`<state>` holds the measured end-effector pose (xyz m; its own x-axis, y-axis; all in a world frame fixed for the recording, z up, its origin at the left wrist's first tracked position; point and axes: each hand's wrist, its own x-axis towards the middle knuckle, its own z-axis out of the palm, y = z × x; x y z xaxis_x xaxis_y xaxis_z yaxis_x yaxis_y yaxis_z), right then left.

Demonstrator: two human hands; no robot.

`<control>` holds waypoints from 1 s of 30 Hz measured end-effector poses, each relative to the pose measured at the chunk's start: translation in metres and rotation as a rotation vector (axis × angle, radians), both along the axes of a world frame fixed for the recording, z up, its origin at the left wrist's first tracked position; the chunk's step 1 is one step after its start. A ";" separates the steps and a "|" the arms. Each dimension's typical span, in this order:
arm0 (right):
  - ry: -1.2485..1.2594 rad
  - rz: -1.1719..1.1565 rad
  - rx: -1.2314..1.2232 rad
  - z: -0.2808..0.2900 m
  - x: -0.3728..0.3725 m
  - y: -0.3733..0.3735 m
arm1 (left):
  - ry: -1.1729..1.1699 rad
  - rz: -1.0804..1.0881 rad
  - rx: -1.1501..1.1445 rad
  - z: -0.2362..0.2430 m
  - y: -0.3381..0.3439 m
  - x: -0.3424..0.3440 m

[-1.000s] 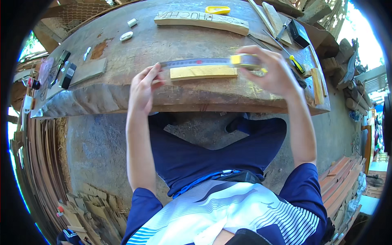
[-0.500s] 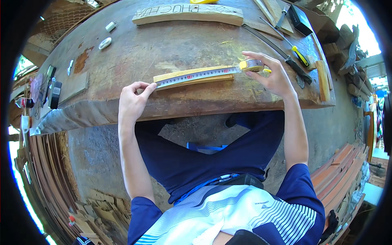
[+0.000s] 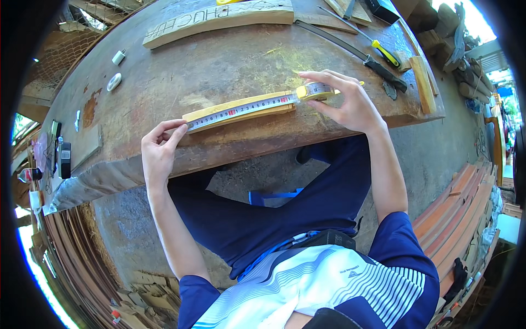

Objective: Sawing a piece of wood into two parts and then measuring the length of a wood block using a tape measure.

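Note:
A light wooden strip [image 3: 208, 113] lies near the front edge of the workbench [image 3: 230, 60]. Along its top runs the pulled-out blade of a yellow tape measure [image 3: 313, 91]. My left hand [image 3: 160, 151] pinches the blade's free end at the strip's left end, thumb against fingers. The tape's case sits between the thumb and fingers of my right hand [image 3: 350, 104], just past the strip's right end. My right fingers reach over the case while the thumb is below it.
A thick wooden board [image 3: 219, 21] with carved lettering lies at the back. Toward the right are a black-handled file [image 3: 378, 71], a yellow-black screwdriver [image 3: 385, 52] and a small wood block [image 3: 422, 82]. A white ring-shaped roll [image 3: 114, 82] and a white plug adapter [image 3: 118, 57] lie left.
The view has turned, so the bench and both hands appear shifted left. The tape's case is a little closer to the strip's right end, with slightly less blade out.

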<state>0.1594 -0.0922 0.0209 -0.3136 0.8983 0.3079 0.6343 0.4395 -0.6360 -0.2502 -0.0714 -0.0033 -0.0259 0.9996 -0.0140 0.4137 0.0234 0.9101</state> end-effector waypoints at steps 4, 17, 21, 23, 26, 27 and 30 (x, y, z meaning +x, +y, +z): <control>0.004 -0.033 -0.042 0.006 0.007 -0.009 | -0.005 -0.006 0.070 -0.006 0.003 0.007; -0.083 -0.083 -0.033 0.016 -0.010 -0.024 | -0.094 -0.001 0.106 -0.014 -0.002 0.008; -0.085 -0.133 -0.075 0.019 -0.022 -0.028 | -0.051 0.019 0.097 -0.011 -0.005 0.001; -0.074 -0.146 -0.131 0.018 -0.022 -0.026 | -0.038 0.019 0.101 -0.008 -0.003 0.001; -0.012 -0.126 -0.077 0.007 -0.015 -0.023 | 0.008 0.033 0.074 -0.004 -0.004 0.004; -0.003 -0.113 -0.079 0.007 -0.014 -0.020 | 0.012 0.040 0.049 -0.002 -0.005 0.005; 0.001 -0.089 -0.090 0.010 -0.010 -0.016 | -0.008 0.054 0.032 -0.001 -0.008 0.009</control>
